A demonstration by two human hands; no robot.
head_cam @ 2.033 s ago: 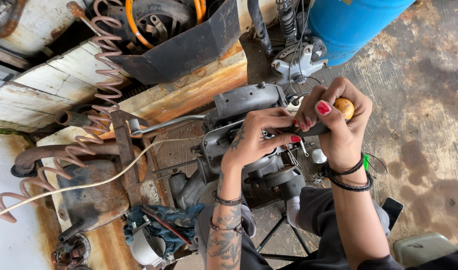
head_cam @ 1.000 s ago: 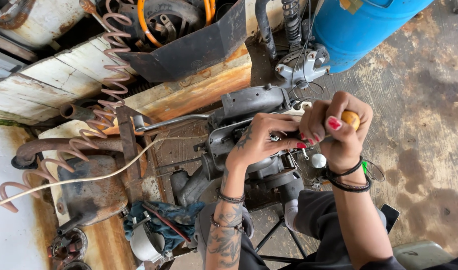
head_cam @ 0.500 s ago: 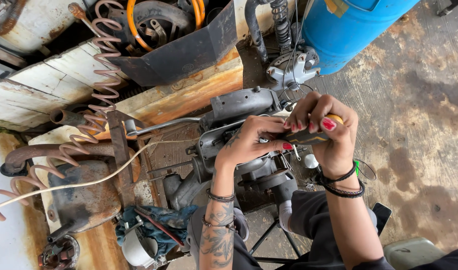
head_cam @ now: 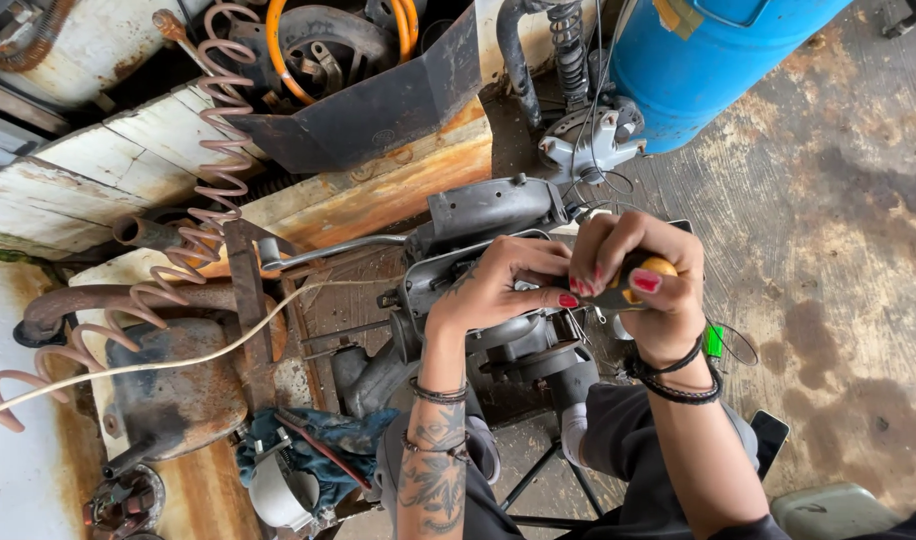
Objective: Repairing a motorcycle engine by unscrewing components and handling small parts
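Nearest the camera, the person's dark-trousered knees flanked the grey cast-metal engine assembly (head_cam: 498,300), which sat on a stand in front of them and serves here as the landmark. Over its right side, the right hand (head_cam: 643,285) was clenched in a full fist around the yellow-handled screwdriver (head_cam: 646,270), only the rounded butt of the handle showing between the fingers. Just to the left of that fist, the left hand (head_cam: 503,285) pinched the dark shank of the same tool, its grip closed near the tip and resting against the engine's upper housing. The screwdriver looked light, rigid and easy to steer; the handle seemed the place for turning force, the shank the place for guiding. The engine itself appeared heavy, stiff and probably oily, best taken by its casing rather than by the thin wires (head_cam: 588,150) trailing from it.

Left of the engine lay a blue rag (head_cam: 323,445) and a rusted metal housing (head_cam: 178,385) on the worn wooden tabletop (head_cam: 378,200). Beyond that, a coiled pinkish air hose (head_cam: 213,190) ran across. Farthest off, behind the engine, stood a blue plastic drum (head_cam: 698,60) on the stained concrete floor (head_cam: 848,250).
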